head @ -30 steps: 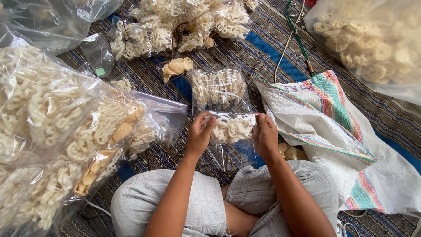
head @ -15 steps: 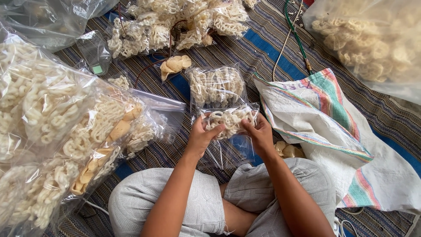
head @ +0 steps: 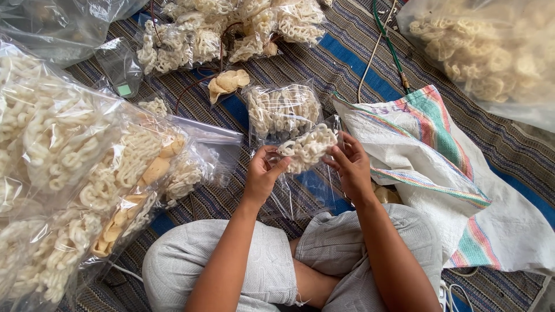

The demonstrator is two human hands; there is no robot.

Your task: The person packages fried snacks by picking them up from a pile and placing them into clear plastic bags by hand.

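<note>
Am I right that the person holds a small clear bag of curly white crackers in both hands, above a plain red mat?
Not quite. In the head view both the left hand and right hand do hold the small clear bag of curly white crackers, but the mat is striped blue and brown, not plain red.

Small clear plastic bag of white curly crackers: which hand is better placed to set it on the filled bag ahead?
Likely right. The right hand grips the small clear cracker bag nearer the filled bag; the left hand pinches the near edge.

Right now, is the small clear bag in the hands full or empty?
Part full. The small clear bag has pale curly crackers bunched in its upper part between the left hand and right hand; its lower part hangs clear and empty.
</note>
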